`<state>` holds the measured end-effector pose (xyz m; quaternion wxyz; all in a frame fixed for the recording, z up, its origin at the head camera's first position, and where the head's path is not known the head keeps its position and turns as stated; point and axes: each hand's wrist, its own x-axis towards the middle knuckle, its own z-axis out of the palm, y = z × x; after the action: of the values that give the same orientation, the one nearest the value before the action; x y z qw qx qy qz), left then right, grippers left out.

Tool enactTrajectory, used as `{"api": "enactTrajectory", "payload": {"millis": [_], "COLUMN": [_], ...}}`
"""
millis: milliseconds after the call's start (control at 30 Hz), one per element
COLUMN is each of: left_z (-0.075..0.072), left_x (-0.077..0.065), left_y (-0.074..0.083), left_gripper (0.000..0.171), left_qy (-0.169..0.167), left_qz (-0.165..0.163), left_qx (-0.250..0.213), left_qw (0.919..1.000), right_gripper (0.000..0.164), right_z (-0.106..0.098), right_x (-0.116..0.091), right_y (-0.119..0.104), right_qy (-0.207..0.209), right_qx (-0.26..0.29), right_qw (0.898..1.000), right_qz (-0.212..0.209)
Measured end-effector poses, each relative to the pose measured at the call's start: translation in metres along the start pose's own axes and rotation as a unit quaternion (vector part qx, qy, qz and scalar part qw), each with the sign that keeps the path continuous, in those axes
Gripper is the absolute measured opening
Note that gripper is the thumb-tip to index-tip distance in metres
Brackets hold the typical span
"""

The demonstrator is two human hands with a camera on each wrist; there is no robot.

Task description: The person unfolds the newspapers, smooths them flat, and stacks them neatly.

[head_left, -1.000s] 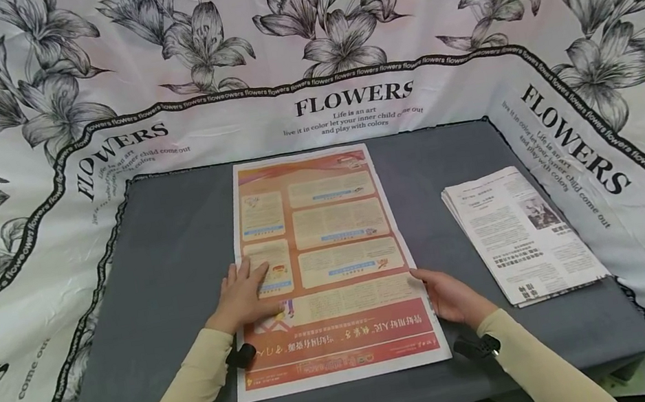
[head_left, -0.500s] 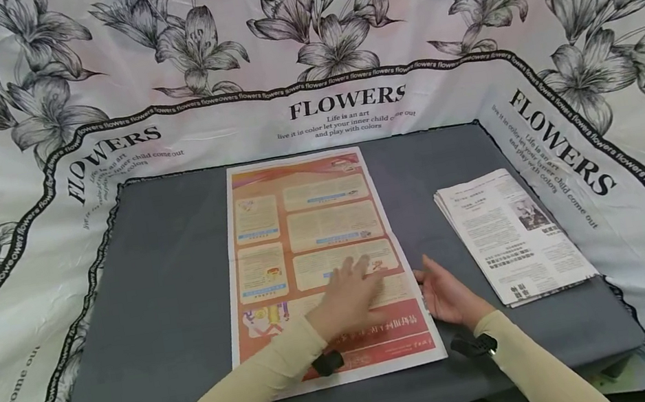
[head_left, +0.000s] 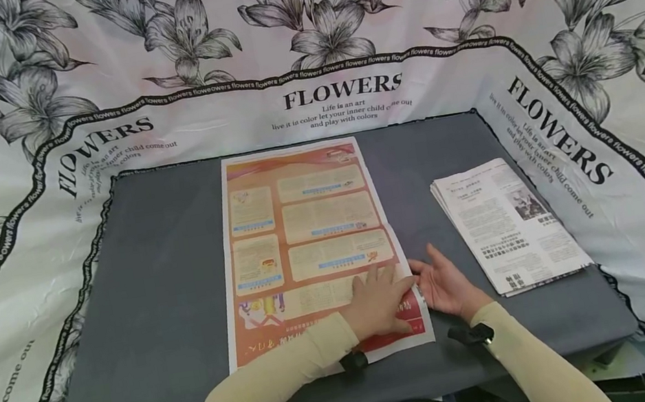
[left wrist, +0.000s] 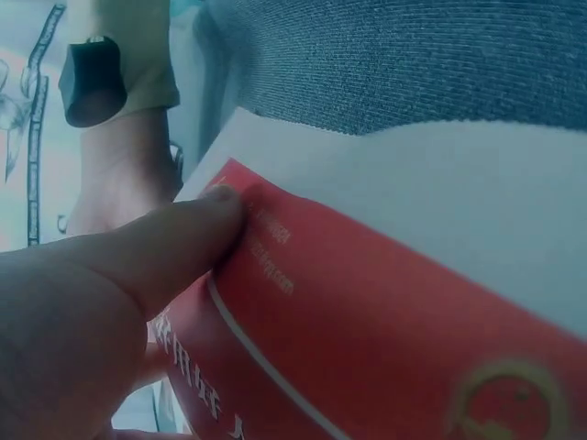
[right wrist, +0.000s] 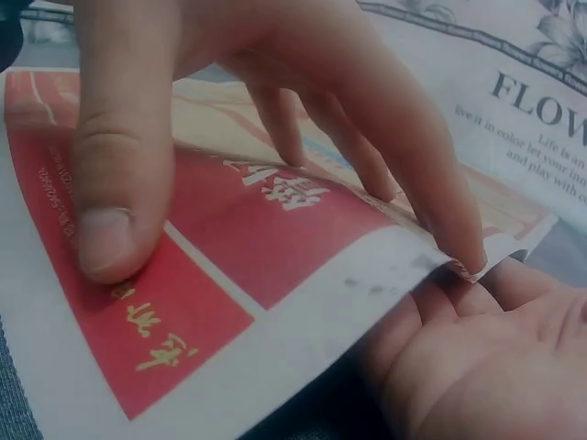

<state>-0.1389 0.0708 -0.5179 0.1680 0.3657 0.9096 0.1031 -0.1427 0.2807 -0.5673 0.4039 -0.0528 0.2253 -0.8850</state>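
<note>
A large newspaper sheet (head_left: 328,217), orange and red with a white margin, lies lengthwise on the grey table. My left hand (head_left: 378,304) reaches across to its right edge, near the close corner. In the right wrist view, the thumb of that left hand (right wrist: 266,46) presses on the red print while its spread fingertips touch the page, the index finger at the very edge. Palm up, my right hand (head_left: 448,285) is beside this edge, its fingertips tucked under the slightly raised paper (right wrist: 339,302). The left wrist view shows the left thumb on the red corner of the newspaper (left wrist: 367,284).
A folded stack of black-and-white newspapers (head_left: 508,229) lies at the right side of the grey table (head_left: 166,287). A white cloth with flower prints and lettering (head_left: 235,117) surrounds the table. My black wrist devices (head_left: 470,334) are near the front edge.
My left hand has crossed from the sheet's left side to its right edge. My right hand has turned its thumb away from the edge, which is now slightly raised. The folded stack stays put.
</note>
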Motion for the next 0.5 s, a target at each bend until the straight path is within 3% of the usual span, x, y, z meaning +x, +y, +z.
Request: {"api": "enactTrajectory", "payload": {"millis": [233,500], "left_z": [-0.003,-0.009], "left_x": [-0.001,-0.004], "left_y": [-0.007,-0.013], "left_gripper": [0.083,0.076], "left_qy": [0.005,-0.010], "left_qz": [0.013,0.039], "left_qx": [0.010,-0.022], "left_qw": [0.9999,0.9990], "right_gripper": [0.085,0.073], "right_z": [0.003,0.006], "right_x": [0.003,0.002], "right_y": [-0.002,0.000], "right_qy": [0.016,0.044], "right_qx": [-0.016,-0.017], "right_qw": [1.000,0.999], "right_qz": [0.005,0.008]}}
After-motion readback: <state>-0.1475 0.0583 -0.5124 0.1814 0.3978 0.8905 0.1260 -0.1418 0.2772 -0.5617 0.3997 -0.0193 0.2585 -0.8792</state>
